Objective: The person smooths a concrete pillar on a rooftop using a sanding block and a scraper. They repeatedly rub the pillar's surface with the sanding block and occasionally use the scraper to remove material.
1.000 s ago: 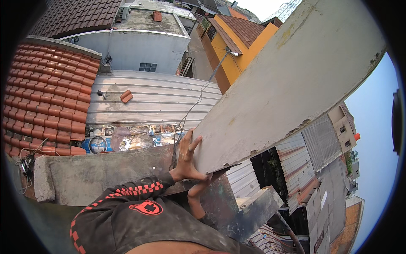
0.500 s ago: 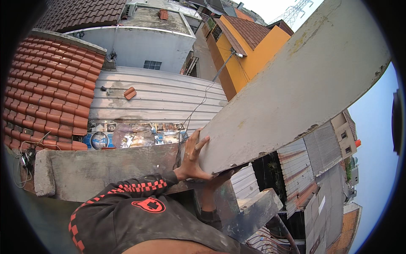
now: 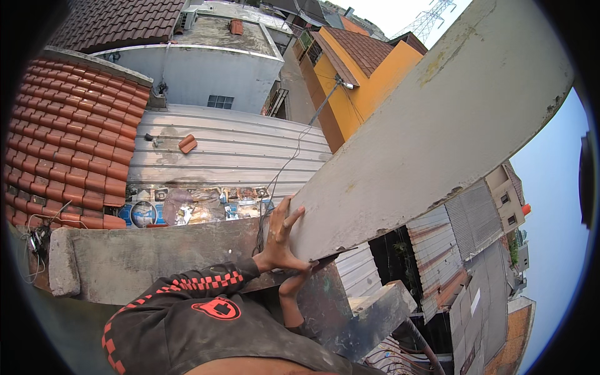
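Observation:
A long grey slab (image 3: 425,137) with a rough, chipped lower edge slants from the middle up to the far right. At its near end my left hand (image 3: 275,240) grips the corner, fingers spread over the end and thumb along the bottom. Close under that thumb is my right hand (image 3: 292,286), bent up by the slab's lower corner; its fingers are mostly hidden. Both arms wear dark sleeves, the left one with a red checkered stripe. Beneath the left forearm runs a grey concrete ledge (image 3: 156,253).
Below lie a metal sheet roof (image 3: 231,140) with a loose tile (image 3: 187,144), and a red tiled roof (image 3: 75,131) on the left. Thin cables (image 3: 275,184) hang beside my left hand. At lower right are a concrete beam end (image 3: 381,315) and a dark gap (image 3: 395,259) between roofs.
My right hand has drawn back from under the slab's lower edge toward my body. The left hand keeps its place on the slab's end. The view has shifted slightly.

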The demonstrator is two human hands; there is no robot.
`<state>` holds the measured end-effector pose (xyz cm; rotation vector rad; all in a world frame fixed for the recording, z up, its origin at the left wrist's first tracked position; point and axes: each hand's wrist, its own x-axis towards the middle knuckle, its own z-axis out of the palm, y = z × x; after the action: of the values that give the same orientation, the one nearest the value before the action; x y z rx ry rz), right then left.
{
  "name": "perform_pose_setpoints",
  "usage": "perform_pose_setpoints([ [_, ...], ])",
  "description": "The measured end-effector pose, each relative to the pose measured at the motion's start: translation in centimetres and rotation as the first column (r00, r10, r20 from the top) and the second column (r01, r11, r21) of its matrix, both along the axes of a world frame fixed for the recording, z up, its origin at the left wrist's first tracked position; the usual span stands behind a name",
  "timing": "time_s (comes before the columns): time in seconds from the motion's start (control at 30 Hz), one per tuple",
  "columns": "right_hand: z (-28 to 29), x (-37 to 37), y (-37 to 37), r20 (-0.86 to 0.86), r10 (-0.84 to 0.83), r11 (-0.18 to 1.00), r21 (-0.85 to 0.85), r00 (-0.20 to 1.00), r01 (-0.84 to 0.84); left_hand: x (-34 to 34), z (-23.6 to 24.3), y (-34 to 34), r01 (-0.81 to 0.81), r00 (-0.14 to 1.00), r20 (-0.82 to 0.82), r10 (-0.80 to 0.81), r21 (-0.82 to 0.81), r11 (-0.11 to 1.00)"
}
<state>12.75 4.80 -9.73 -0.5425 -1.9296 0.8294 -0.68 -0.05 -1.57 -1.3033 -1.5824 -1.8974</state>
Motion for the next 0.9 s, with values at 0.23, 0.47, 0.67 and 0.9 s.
perform_pose_setpoints([
  [0.23, -2.6, 0.5, 3.2, -0.010, -0.157, 0.954, 0.257, 0.988, 0.154, -0.3, -0.5, -0.6, -0.007, 1.000, 0.003, 0.007, -0.061, 0.998],
  [0.47, -2.9, -0.6, 1.2, -0.045, -0.109, 0.988, 0.105, 0.993, 0.113, -0.6, -0.2, -0.7, -0.056, 0.998, 0.013, 0.057, -0.043, 0.997],
  [0.67, -0.9, -0.3, 0.5, 0.083, 0.093, 0.977, -0.201, 0.992, -0.075, -0.5, -0.6, -0.6, -0.018, 1.000, -0.007, 0.018, -0.062, 0.998],
  [0.9, -0.9, -0.9, -1.0, -0.100, -0.067, 0.988, -0.149, 0.993, 0.052, -0.1, -0.4, -0.7, -0.022, 0.999, 0.024, 0.022, -0.021, 1.000],
])
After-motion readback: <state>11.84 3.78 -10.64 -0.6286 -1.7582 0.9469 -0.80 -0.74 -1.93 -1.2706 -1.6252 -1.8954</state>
